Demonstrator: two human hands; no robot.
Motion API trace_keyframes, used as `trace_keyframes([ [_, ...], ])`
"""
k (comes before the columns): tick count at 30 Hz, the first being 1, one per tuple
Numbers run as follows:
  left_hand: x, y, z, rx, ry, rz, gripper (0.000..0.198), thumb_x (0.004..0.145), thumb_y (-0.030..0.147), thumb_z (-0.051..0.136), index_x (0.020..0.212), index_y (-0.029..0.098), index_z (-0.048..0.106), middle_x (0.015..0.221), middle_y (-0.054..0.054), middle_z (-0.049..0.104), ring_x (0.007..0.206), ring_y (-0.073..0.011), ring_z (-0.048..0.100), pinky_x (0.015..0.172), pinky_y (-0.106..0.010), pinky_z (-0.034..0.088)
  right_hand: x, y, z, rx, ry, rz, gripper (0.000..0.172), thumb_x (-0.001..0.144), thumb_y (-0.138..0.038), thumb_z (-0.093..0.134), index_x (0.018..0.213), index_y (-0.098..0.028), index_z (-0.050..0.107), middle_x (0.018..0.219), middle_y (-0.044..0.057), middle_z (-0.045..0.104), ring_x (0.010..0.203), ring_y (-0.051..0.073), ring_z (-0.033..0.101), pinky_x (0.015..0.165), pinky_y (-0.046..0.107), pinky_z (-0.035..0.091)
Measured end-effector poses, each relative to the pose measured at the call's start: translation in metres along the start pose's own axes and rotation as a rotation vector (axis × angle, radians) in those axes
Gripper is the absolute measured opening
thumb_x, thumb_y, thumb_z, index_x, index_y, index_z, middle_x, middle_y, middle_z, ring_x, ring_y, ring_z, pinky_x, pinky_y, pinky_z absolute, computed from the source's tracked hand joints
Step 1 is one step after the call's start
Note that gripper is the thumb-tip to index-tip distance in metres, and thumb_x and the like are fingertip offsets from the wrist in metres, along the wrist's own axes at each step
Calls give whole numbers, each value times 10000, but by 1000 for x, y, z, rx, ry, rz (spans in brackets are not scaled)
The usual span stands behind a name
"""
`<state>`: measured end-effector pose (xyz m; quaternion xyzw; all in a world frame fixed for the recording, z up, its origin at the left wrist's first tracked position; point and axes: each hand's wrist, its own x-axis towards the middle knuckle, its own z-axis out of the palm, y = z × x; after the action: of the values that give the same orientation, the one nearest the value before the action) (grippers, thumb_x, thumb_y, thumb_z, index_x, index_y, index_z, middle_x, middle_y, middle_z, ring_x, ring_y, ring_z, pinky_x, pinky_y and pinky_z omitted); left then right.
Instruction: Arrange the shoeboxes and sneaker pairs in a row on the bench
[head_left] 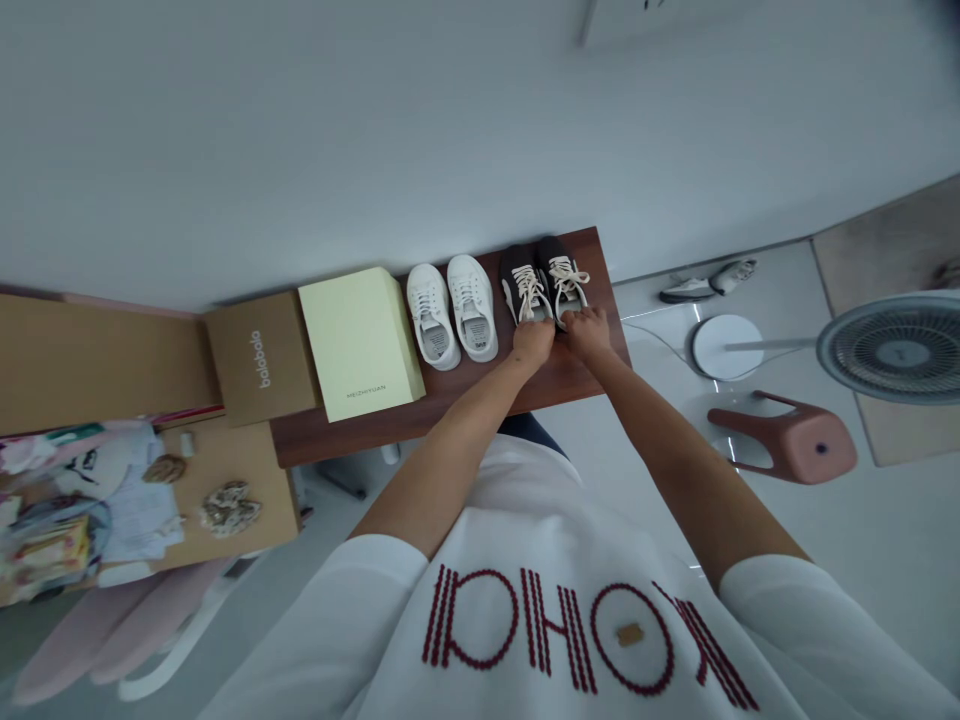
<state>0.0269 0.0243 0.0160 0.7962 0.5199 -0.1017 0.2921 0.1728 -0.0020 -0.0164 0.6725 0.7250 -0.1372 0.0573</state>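
Nearest us is a white shirt (555,545) with red dotted lettering, at the front of the worktop (555,378). Along the back of the worktop, a long brown board, we see a pale wall (480,120). Past the worktop's right end we find a fan (900,352) and a pink stool (814,445). Left of the worktop's middle we have a pale yellow box (360,345) lettered MEIZHIYUAN, and at its left end a brown box (262,395) marked balabala. Near the worktop's middle we see a pair of white shoes (469,290). Toward its right end, side by side, are the left dark shoe (525,285) and the right dark shoe (562,275), toes to its back edge. At their heels we have the left hand (533,345) and the right hand (587,333), each grip curled closed around its own shoe's heel; the fingertips are partly hidden from us. Smallest are the cream laces (566,273), tied on top.
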Motion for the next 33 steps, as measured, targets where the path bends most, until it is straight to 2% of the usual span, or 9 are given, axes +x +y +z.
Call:
trace_keyframes([
  [3,-4,-2,-7,19,22,47,309,1063,166,507,1298,79,688,1225,-236,772,1250,-322,711,1068,-382,484,-4,0,-9,32,39,-1,296,949,-283,628,1192,-144,726,1100,204,780,1119,377,587,1018,468,331],
  [8,-19,-8,-26,17,100,94,311,1073,258,546,1326,117,658,1229,-215,774,1261,-328,701,1068,-393,485,-18,-3,-30,121,138,12,336,992,-355,577,1229,-168,724,1182,200,767,1164,392,557,1043,499,315],
  [14,-76,-32,-39,-49,115,2,384,1101,287,471,1451,218,611,1265,-137,787,1209,-276,727,1028,-359,500,-59,-15,-39,180,188,89,370,1038,-436,501,1202,-207,741,1156,178,775,1185,401,584,1063,508,339],
  [17,-117,-56,-22,-73,6,-106,365,1114,368,438,1287,241,733,1231,-120,805,1168,-279,750,998,-359,519,-90,-27,-23,190,36,148,385,1060,-421,461,1229,-211,735,1202,179,775,1198,400,620,1059,511,385],
  [20,-152,-86,6,-143,-233,-219,384,1097,428,473,1087,228,801,1178,-114,824,1145,-276,764,971,-341,541,-123,-38,2,228,-284,185,385,1040,-383,530,1341,-210,697,1265,186,766,1202,383,662,1029,486,452],
  [23,-164,-103,28,-262,-370,-314,330,1078,262,479,1218,226,776,1338,-91,785,1242,-226,734,1043,-299,526,-142,-44,19,274,-625,201,433,978,-375,647,1386,-233,681,1443,173,691,1273,386,656,1011,471,503],
  [25,-153,-95,32,-312,-307,-297,383,1060,229,507,1396,210,689,1453,-107,723,1321,-215,694,1094,-289,507,-138,-44,21,263,-584,258,462,978,-383,642,1418,-242,666,1555,191,601,1336,416,616,1021,499,511],
  [30,-67,-25,15,-278,37,-130,525,1055,276,547,1566,161,503,1632,-191,537,1427,-274,611,1143,-361,500,-65,-42,3,254,21,353,524,1030,-354,498,1525,-192,553,1659,248,449,1494,449,444,1151,575,407],
  [33,-19,4,5,-222,-36,-184,383,1084,225,433,1402,139,627,1433,-207,677,1268,-308,702,1050,-419,550,-19,-38,-1,320,127,407,476,984,-303,538,1433,-164,610,1640,264,450,1472,440,450,1144,574,417],
])
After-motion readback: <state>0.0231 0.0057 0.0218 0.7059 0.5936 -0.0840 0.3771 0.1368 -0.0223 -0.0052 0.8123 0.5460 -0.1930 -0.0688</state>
